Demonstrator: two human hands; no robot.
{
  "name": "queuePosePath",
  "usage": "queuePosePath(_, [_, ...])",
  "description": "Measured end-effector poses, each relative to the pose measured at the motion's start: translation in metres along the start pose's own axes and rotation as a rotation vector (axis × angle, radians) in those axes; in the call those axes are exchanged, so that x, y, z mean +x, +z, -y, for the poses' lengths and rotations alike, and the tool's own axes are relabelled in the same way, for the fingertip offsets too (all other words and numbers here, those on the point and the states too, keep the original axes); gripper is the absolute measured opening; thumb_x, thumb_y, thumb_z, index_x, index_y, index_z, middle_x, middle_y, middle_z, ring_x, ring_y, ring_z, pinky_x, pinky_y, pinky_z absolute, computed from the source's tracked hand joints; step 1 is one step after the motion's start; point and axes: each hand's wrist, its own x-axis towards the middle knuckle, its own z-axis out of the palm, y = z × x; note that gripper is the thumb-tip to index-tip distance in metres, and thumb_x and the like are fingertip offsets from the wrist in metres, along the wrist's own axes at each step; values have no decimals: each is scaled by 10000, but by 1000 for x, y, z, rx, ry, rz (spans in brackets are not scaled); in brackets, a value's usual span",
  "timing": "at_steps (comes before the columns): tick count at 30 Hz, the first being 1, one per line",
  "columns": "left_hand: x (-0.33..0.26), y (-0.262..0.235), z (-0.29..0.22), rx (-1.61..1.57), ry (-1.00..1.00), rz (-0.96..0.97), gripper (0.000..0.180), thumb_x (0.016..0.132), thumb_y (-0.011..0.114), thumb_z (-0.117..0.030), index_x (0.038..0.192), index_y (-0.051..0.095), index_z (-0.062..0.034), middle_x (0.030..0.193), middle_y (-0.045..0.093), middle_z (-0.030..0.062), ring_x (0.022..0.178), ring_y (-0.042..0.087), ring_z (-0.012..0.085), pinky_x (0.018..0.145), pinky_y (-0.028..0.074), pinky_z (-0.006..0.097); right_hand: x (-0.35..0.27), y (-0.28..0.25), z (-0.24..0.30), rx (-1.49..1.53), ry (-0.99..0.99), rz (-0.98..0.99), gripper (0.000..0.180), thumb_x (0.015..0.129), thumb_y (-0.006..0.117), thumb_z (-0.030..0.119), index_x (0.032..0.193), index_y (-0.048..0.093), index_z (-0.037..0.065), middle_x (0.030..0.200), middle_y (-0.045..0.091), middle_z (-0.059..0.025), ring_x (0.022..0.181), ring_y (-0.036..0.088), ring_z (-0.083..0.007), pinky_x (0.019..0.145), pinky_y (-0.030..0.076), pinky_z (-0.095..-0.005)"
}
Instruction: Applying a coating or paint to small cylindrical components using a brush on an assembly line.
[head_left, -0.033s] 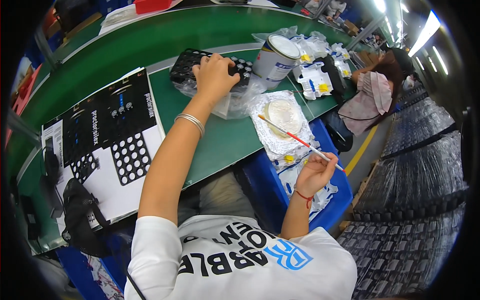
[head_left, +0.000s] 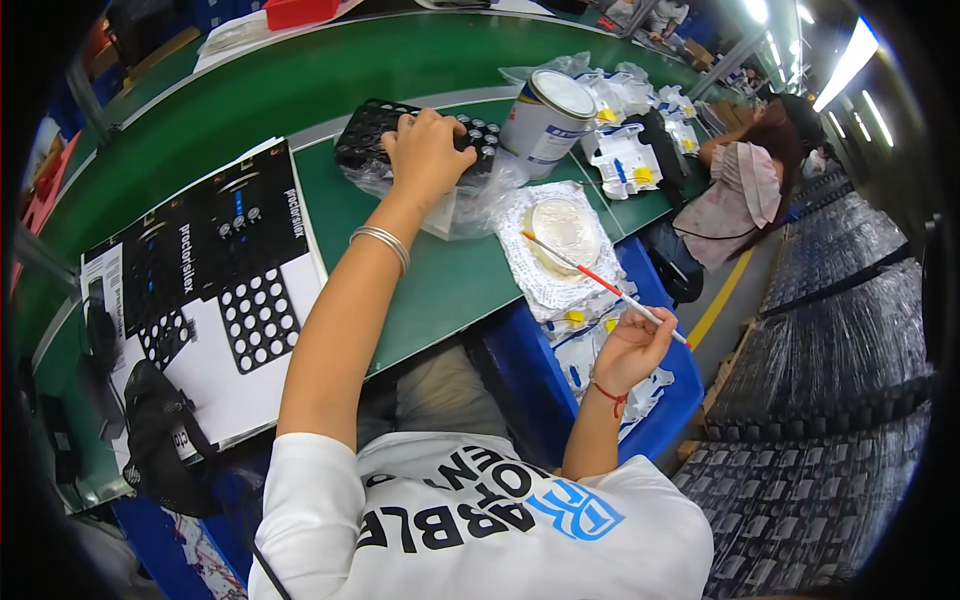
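Over a black tray (head_left: 372, 128) of small round parts, my left hand (head_left: 428, 158) reaches with bent fingers. Its thumb and forefinger are apart above the parts; the other fingertips are partly hidden. Clear plastic film (head_left: 455, 212) lies crumpled under the tray. In my right hand (head_left: 636, 350) is a slim paintbrush (head_left: 602, 280) with a red and white handle, its tip pointing up and left. The brush tip is above a round, pale shallow dish (head_left: 568, 232), which rests on a crumpled, printed white sheet (head_left: 520, 262).
A paint can (head_left: 543, 125) stands behind the dish, near white plastic housings (head_left: 622, 165). A blue bin (head_left: 685, 400) with more housings sits below the table edge. At left lie printed sheets (head_left: 195, 240) and a perforated black sheet (head_left: 258, 320). A co-worker (head_left: 735, 190) sits at right.
The view has shifted very slightly. The paintbrush tip is a touch further right over the dish; my left hand stays at the tray.
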Motion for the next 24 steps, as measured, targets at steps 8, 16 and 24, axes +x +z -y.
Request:
queuePosePath(8, [11, 17, -6, 22, -49, -20, 267, 616, 697, -290, 823, 667, -125, 937, 562, 70, 980, 452, 271, 791, 282, 422, 8, -26, 11, -141, -89, -124, 248, 915, 415, 244, 840, 520, 32, 722, 557, -69, 643, 528, -115, 610, 425, -219])
queuePosePath(16, [4, 1, 0, -286, 32, -147, 252, 626, 680, -224, 803, 615, -57, 834, 595, 66, 807, 566, 232, 711, 431, 355, 18, -25, 19, -322, -209, -147, 263, 918, 406, 247, 828, 521, 27, 708, 550, -71, 642, 522, -110, 620, 426, -217])
queuePosePath(24, [-61, -97, -13, -490, -15, -156, 228, 679, 658, -63, 889, 586, -11, 789, 623, 51, 740, 593, 110, 708, 454, 221, 33, -24, 25, -778, -346, -123, 266, 924, 392, 222, 847, 539, 14, 729, 545, -57, 659, 516, -106, 625, 430, -210])
